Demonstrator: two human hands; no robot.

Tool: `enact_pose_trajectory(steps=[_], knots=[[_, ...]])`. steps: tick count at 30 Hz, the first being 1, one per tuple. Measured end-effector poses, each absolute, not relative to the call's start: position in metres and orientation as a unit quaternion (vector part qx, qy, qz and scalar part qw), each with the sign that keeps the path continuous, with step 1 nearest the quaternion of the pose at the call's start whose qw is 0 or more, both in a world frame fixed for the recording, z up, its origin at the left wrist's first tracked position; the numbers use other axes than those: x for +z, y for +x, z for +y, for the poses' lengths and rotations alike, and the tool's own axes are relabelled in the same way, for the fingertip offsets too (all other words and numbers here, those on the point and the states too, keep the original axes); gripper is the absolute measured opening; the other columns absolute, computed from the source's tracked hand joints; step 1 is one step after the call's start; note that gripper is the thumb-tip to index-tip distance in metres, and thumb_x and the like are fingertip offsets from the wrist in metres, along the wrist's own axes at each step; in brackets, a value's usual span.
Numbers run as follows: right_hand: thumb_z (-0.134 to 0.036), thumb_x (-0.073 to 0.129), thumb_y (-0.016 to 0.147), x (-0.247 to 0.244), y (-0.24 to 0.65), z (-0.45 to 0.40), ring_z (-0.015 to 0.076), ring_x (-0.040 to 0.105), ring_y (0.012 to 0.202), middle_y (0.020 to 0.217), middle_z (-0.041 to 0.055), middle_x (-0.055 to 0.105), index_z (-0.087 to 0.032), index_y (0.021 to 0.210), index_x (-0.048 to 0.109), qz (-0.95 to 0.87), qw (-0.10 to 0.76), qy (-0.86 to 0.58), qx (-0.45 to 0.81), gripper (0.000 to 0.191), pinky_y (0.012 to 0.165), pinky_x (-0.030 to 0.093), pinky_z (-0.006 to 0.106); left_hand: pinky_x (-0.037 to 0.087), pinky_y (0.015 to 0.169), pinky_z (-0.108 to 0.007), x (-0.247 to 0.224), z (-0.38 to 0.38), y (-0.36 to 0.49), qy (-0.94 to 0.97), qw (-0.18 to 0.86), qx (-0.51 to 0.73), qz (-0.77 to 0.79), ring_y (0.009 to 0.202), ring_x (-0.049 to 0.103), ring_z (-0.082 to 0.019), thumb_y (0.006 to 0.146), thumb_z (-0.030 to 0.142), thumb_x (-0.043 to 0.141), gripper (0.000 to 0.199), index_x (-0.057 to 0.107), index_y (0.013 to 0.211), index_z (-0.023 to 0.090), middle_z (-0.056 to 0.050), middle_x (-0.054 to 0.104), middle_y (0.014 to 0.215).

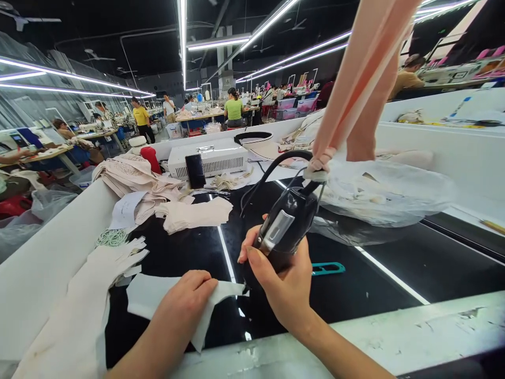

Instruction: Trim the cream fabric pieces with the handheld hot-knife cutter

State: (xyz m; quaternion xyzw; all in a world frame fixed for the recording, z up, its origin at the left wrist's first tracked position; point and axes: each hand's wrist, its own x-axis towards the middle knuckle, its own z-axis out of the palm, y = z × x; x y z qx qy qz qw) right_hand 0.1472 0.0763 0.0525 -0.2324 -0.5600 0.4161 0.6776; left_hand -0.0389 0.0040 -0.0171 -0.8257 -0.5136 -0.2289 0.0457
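My right hand (284, 281) is wrapped round a black handheld electric fabric cutter (290, 221). A thick black cable runs from its top, and pink cloth strips (351, 89) tied there reach up out of view. The cutter's lower end is at the right tip of a white fabric piece (148, 295) on the glossy black tabletop; its blade is hidden. My left hand (187, 300) bears down on the middle of this piece, fingers together and curled at the cloth. Just right of my right hand lies a teal plastic-handled tool (328, 269).
Cut beige pieces (74, 305) are stacked at the left, beside green elastic bands (111, 237) and a paper label (126, 209). A phone (195, 171) leans against a white vented box (213, 160). Clear plastic bag (386, 195) lies behind right. People work at sewing tables beyond.
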Motion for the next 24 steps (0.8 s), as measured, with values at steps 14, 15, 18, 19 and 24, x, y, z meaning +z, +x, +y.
enact_pose_trajectory(steps=[14,15,18,19,24], knots=[[-0.026,0.078,0.086,0.051,0.147,0.066,0.014,0.064,0.056,0.079,-0.0028,0.068,-0.027,0.101,0.054,-0.557,0.672,-0.242,0.424,0.028,0.054,0.058,0.028,0.061,0.064,-0.03,0.0,-0.009,-0.021,-0.841,0.149,-0.104,-0.51,0.078,0.071,-0.022,0.1,0.013,0.058,0.028,0.057,0.127,0.019,-0.002,0.069,0.091],[-0.026,0.078,0.086,0.051,0.147,0.065,0.0139,0.064,0.055,0.079,-0.003,0.068,-0.027,0.1,0.054,-0.556,0.672,-0.241,0.426,0.028,0.053,0.059,0.028,0.062,0.068,-0.033,-0.001,-0.01,-0.018,-0.84,0.164,-0.096,-0.509,0.079,0.072,-0.023,0.101,0.02,0.063,0.027,0.058,0.127,0.019,-0.003,0.07,0.092],[-0.024,0.078,0.085,0.052,0.147,0.063,0.0133,0.064,0.055,0.078,-0.0036,0.068,-0.028,0.1,0.055,-0.557,0.674,-0.236,0.425,0.028,0.053,0.058,0.026,0.064,0.077,-0.04,-0.005,-0.013,-0.012,-0.837,0.193,-0.083,-0.506,0.088,0.073,-0.027,0.098,0.038,0.073,0.034,0.061,0.124,0.018,-0.008,0.072,0.1],[-0.023,0.078,0.085,0.053,0.147,0.062,0.0132,0.064,0.056,0.078,-0.0037,0.068,-0.028,0.099,0.055,-0.557,0.674,-0.234,0.424,0.028,0.053,0.058,0.026,0.064,0.079,-0.042,-0.007,-0.014,-0.012,-0.836,0.201,-0.079,-0.505,0.091,0.073,-0.029,0.098,0.041,0.073,0.037,0.062,0.124,0.018,-0.01,0.072,0.104],[-0.026,0.077,0.085,0.053,0.146,0.063,0.0138,0.063,0.056,0.079,-0.0035,0.067,-0.028,0.1,0.054,-0.557,0.666,-0.243,0.433,0.028,0.054,0.057,0.028,0.064,0.083,-0.046,-0.017,-0.018,-0.014,-0.832,0.231,-0.088,-0.497,0.1,0.073,-0.031,0.109,0.046,0.051,0.04,0.063,0.131,0.015,-0.016,0.072,0.114]])
